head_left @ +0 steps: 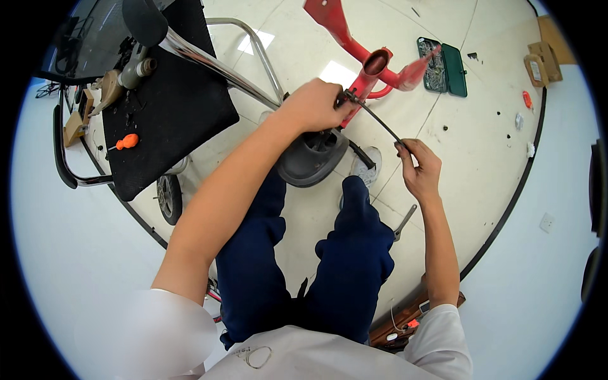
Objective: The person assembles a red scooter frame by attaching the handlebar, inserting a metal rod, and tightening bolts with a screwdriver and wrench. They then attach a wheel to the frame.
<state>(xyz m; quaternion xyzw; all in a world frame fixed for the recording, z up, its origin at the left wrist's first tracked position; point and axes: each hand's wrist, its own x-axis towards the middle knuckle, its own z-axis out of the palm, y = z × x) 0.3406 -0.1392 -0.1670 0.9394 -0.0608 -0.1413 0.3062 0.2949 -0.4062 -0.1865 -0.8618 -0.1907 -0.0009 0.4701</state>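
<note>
A red metal frame [361, 85], like that of a small bicycle, stands tilted in front of me with an open tube end at its top. My left hand [320, 104] is closed at the frame's side, its fingers pinched round a small dark metal fitting [350, 96]. From that fitting a thin black cable [380, 121] runs down to the right, fairly straight. My right hand [421, 168] pinches the cable's other end between thumb and fingers. Below my left hand, a black rounded plastic cover [313, 161] and a black crank arm [362, 154] show. My left palm hides part of the frame.
A black chair [171, 107] with chrome tubes holds an orange-handled screwdriver [126, 141] and a grey heat gun [136, 73]. On the floor are an open green case of small hardware [455, 69], a wheel [169, 198], a wrench [405, 221] and cardboard boxes [548, 60].
</note>
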